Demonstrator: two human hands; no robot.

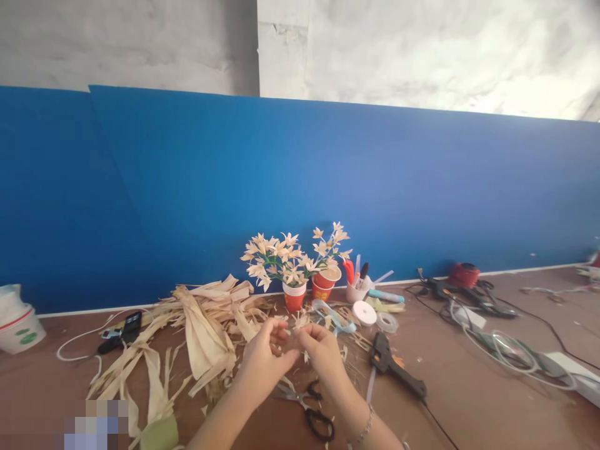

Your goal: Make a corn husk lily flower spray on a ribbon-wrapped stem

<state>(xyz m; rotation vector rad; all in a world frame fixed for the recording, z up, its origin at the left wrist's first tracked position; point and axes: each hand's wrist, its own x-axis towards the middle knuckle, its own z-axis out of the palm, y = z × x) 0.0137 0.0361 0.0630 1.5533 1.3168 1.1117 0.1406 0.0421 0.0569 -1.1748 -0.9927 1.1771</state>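
Both hands are raised close together over the brown table. My left hand has its fingers curled and somewhat apart; whether anything lies between them is hard to tell. My right hand is pinched, its fingertips near those of the left, on something too small to make out. Just behind them stand a red and white paper cup of pale husk flowers and another red cup beside more flowers. Black-handled scissors lie on the table below the hands.
Dried corn husks spread at left, near a white bucket. A black glue gun, tape rolls and a pen holder are at right, with cables farther over. A blue panel stands behind.
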